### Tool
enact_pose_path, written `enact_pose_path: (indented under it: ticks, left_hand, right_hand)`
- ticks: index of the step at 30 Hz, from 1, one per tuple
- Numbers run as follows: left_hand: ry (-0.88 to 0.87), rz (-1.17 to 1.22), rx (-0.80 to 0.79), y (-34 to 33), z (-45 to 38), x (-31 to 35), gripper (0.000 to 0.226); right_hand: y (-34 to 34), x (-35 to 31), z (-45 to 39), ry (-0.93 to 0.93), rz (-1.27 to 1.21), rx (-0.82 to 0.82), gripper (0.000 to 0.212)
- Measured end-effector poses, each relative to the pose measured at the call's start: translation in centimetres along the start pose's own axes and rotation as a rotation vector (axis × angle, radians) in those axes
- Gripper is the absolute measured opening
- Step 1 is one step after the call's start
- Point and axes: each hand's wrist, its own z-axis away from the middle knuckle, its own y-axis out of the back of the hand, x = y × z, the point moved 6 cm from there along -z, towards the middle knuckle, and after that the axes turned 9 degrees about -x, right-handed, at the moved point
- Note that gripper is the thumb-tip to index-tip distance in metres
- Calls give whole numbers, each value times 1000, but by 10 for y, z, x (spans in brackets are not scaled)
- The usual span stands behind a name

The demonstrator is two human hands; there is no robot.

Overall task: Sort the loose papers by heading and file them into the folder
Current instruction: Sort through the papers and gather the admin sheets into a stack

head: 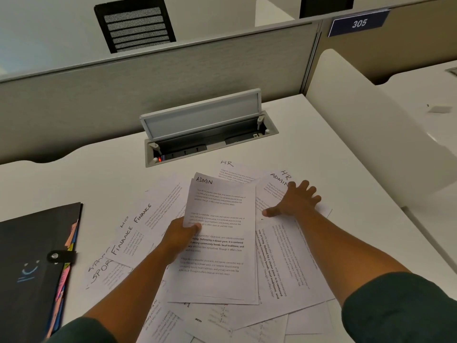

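Loose white papers lie scattered over the white desk (103, 179), with handwritten headings. My left hand (179, 235) grips a thin stack headed ADMIN (220, 243) at its left edge, thumb on top. My right hand (294, 201) lies flat, fingers spread, on another ADMIN sheet (272, 184) at the right, with an HR sheet just under it. A further HR sheet (231, 169) lies behind. Two FINANCE sheets (138, 226) and SPORT sheets (103, 273) lie to the left. The black expanding folder (29, 263) with coloured tabs is shut by a snap strap at the far left.
An open cable box (205, 129) with a raised grey lid is set into the desk behind the papers. A grey partition (148, 85) closes the back, a cream divider (371, 134) the right side. More sheets (222, 318) spread toward the front edge.
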Motion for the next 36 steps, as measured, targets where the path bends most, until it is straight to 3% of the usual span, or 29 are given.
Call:
enact_pose_path:
  ticks: [7, 12, 18, 23, 26, 31, 36]
  left_hand:
    - [5, -8, 11, 1, -4, -4, 7]
    - [12, -12, 20, 0, -5, -6, 6]
    - [6, -15, 14, -3, -5, -5, 5]
    - [2, -14, 14, -3, -2, -4, 9]
    - [-5, 19, 24, 1, -3, -3, 8]
    - [-16, 56, 56, 12, 3, 0, 17]
    - [-8, 74, 89, 25, 11, -1, 20]
  right_hand:
    - [-1, 50, 4, -341, -470, 122, 74]
    - [-8, 66, 7, -363, -460, 49, 97]
    - [-9, 67, 1, -379, -546, -16, 103]
    - [-11, 59, -2, -253, -905, 61, 82]
    - [-7, 50, 2, -42, -1073, 77, 60]
    - [13, 37, 13, 206, -955, 127, 20]
    - [42, 28, 32, 305, -864, 283, 39]
